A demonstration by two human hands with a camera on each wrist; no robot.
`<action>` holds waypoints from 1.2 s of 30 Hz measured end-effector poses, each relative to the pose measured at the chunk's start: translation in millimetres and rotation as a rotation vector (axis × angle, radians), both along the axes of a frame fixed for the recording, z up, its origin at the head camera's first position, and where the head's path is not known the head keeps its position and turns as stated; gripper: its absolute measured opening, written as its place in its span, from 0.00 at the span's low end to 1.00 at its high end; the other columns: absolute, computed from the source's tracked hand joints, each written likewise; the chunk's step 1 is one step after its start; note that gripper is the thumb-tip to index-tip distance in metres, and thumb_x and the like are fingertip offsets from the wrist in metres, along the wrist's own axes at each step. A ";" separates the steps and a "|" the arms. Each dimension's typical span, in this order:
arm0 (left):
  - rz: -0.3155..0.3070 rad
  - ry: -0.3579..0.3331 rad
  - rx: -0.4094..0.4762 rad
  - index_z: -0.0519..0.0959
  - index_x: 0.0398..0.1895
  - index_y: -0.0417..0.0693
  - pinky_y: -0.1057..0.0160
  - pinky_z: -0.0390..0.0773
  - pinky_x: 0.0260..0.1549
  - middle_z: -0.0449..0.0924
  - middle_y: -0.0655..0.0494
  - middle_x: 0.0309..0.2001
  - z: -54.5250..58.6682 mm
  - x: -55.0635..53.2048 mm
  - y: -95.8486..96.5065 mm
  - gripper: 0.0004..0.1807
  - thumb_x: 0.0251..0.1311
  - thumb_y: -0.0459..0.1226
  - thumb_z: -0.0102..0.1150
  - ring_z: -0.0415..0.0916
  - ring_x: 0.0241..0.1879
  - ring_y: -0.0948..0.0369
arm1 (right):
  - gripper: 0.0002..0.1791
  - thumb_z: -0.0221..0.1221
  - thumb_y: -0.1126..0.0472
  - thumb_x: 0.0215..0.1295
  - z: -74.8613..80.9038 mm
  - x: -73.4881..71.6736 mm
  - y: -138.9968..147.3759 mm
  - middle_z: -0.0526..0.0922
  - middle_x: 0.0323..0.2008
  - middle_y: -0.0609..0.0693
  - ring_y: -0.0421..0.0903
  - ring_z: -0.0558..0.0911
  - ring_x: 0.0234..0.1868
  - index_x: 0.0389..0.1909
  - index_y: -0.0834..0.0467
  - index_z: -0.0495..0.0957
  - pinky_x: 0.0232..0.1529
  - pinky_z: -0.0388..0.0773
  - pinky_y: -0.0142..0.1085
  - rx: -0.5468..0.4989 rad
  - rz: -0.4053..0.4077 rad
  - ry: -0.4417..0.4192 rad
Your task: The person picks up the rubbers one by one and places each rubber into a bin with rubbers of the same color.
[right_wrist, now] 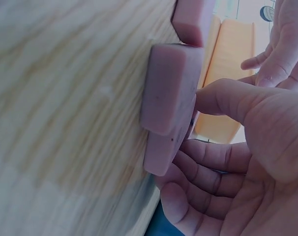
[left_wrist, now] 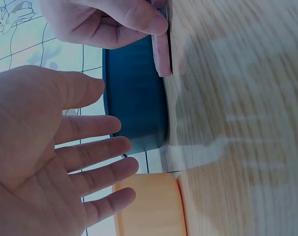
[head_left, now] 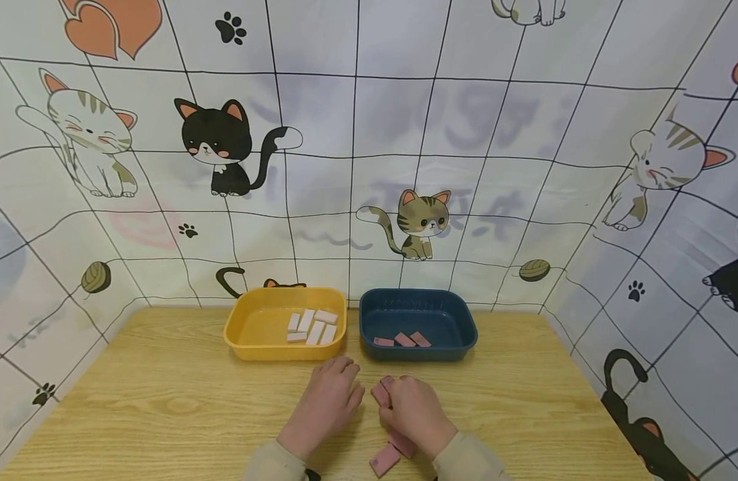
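My right hand (head_left: 418,411) is over the table in front of the blue basket (head_left: 417,351), its thumb and curled fingers pinching a small pink rectangular block (head_left: 381,395). Part of that grip is hidden in the head view. More pink blocks (right_wrist: 163,88) lie close to this hand in the right wrist view. Nearer the body, a pink block (head_left: 385,459) with a faint mark rests beside another pink block (head_left: 403,443) partly under the hand. My left hand (head_left: 328,404) is held in front of the yellow basket (head_left: 242,347); its fingers are extended and its palm (left_wrist: 31,162) holds nothing.
Several white blocks (head_left: 314,331) lie inside the yellow basket at its right side. A few pink blocks (head_left: 405,339) lie along the blue basket's front. Both baskets stand side by side at the back of the wooden table (head_left: 182,401), before a cat-patterned cloth (head_left: 320,180).
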State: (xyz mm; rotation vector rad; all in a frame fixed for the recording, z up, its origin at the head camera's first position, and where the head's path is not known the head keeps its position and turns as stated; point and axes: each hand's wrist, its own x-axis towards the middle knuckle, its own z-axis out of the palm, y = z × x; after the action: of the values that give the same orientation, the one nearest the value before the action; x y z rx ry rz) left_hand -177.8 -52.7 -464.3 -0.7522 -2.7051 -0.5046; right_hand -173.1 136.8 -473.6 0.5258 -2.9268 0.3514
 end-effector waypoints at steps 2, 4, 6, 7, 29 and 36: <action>-0.001 0.004 -0.007 0.83 0.48 0.38 0.43 0.78 0.51 0.82 0.44 0.51 -0.2 0.2 0.0 0.13 0.66 0.38 0.66 0.80 0.52 0.47 | 0.22 0.71 0.59 0.52 -0.1 -0.1 1.6 0.68 0.16 0.43 0.39 0.67 0.19 0.12 0.50 0.66 0.21 0.67 0.36 -0.020 -0.003 -0.017; -0.002 0.015 -0.009 0.83 0.48 0.39 0.43 0.78 0.51 0.82 0.45 0.50 -0.5 0.3 0.0 0.13 0.66 0.38 0.66 0.80 0.52 0.48 | 0.23 0.71 0.58 0.52 -0.2 0.0 4.0 0.67 0.17 0.43 0.39 0.66 0.19 0.11 0.50 0.66 0.21 0.65 0.35 -0.049 -0.009 -0.047; -0.003 0.027 -0.012 0.83 0.48 0.39 0.43 0.79 0.50 0.82 0.45 0.50 -0.7 0.5 -0.1 0.13 0.65 0.38 0.66 0.80 0.52 0.48 | 0.24 0.70 0.58 0.54 -0.7 -0.2 7.1 0.65 0.16 0.43 0.39 0.65 0.19 0.10 0.50 0.65 0.22 0.63 0.34 -0.085 -0.016 -0.081; -0.003 0.032 -0.012 0.83 0.47 0.39 0.44 0.79 0.50 0.82 0.45 0.50 -0.8 0.6 0.1 0.13 0.65 0.38 0.66 0.80 0.51 0.48 | 0.24 0.69 0.58 0.54 -0.9 0.0 9.0 0.65 0.17 0.43 0.39 0.65 0.19 0.10 0.50 0.65 0.22 0.63 0.34 -0.100 -0.019 -0.097; -0.049 0.022 -0.079 0.83 0.45 0.43 0.47 0.79 0.47 0.81 0.52 0.46 -7.0 1.9 6.6 0.11 0.67 0.40 0.65 0.78 0.47 0.54 | 0.18 0.68 0.57 0.60 5.3 4.4 36.1 0.67 0.17 0.39 0.34 0.63 0.20 0.15 0.48 0.72 0.22 0.62 0.30 -0.215 0.000 -0.019; -0.062 0.010 -0.086 0.83 0.46 0.42 0.46 0.80 0.49 0.82 0.51 0.48 -5.4 2.9 10.9 0.12 0.67 0.41 0.65 0.78 0.48 0.53 | 0.14 0.69 0.57 0.61 12.2 5.9 44.0 0.68 0.17 0.38 0.35 0.65 0.19 0.18 0.50 0.76 0.21 0.62 0.30 -0.263 -0.056 -0.064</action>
State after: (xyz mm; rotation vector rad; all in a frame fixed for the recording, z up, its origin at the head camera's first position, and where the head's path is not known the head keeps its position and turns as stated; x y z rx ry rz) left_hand -174.9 -41.8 -469.7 -0.8618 -2.7161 -0.3996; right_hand -167.2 180.8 -461.4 0.3998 -2.8843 0.7443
